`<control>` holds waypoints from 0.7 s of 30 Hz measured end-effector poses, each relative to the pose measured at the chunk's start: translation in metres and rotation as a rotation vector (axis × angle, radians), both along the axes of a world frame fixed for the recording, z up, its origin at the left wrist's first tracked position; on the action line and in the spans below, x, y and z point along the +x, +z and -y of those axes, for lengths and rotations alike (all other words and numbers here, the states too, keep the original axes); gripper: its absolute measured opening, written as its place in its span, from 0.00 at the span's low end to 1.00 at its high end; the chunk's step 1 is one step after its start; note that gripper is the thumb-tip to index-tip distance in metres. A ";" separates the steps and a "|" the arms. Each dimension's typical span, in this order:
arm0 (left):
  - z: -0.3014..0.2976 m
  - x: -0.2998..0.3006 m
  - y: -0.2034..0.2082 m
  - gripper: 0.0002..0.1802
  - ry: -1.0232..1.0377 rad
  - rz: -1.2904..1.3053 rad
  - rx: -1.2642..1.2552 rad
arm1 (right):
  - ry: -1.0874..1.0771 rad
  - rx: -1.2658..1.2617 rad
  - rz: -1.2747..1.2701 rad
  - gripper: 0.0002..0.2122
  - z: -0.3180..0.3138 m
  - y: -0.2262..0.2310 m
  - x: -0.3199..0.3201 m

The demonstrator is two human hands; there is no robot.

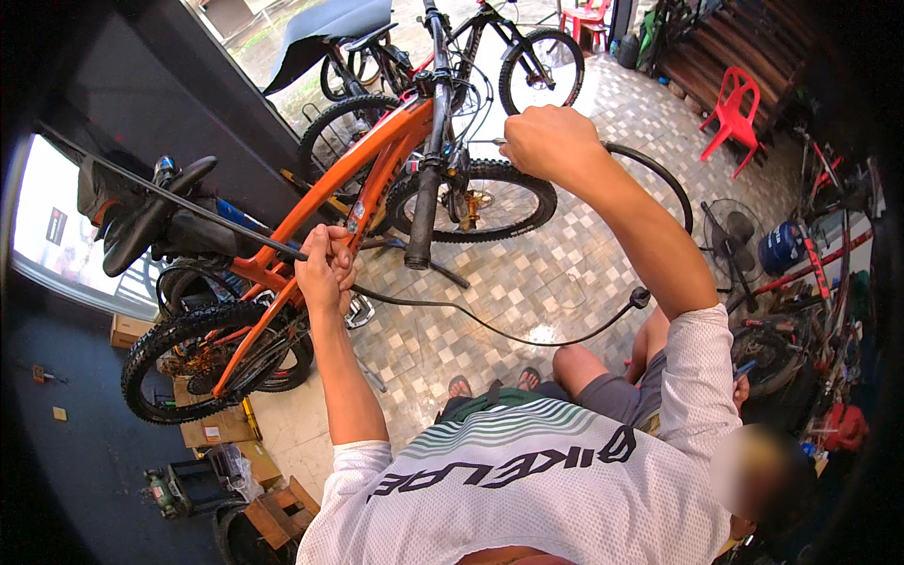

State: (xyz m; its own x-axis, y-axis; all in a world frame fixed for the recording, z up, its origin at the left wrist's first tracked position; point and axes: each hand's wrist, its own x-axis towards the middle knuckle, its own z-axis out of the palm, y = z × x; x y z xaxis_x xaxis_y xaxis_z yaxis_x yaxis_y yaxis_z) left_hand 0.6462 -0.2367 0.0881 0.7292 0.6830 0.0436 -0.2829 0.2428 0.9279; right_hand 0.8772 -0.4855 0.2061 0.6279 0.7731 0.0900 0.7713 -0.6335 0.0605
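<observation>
My left hand [325, 268] is closed around a slim black tube [226, 229] beside the orange bike frame [363, 165]. On its far side a dark, straight length reaches toward the upper left; on its near side a thin black length [471, 317] sags to the right, ending at a dark knob. Raised past the handlebar, my right hand [551, 141] is in a fist with a thin metal tip poking out at its left. A black hose [664, 174] curves away from this fist; whether both lengths belong together I cannot tell. The handlebar grip [424, 221] stands between my hands.
A person in grey shorts [612, 381] sits close at my right. More bikes [541, 71] stand ahead. A red chair [733, 113], a fan [734, 231] and a blue container [784, 250] are on the right. Boxes and a wooden stool [282, 513] lie lower left.
</observation>
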 end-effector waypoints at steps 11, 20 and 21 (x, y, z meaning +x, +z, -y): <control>-0.004 -0.008 -0.007 0.19 0.011 0.000 -0.016 | -0.004 -0.005 0.019 0.15 -0.011 0.025 -0.008; -0.015 -0.025 -0.019 0.18 -0.007 0.001 -0.049 | 0.034 -0.158 0.042 0.13 -0.033 0.065 -0.051; -0.016 -0.027 -0.021 0.18 -0.009 -0.001 -0.054 | 0.037 -0.174 0.056 0.13 -0.036 0.066 -0.054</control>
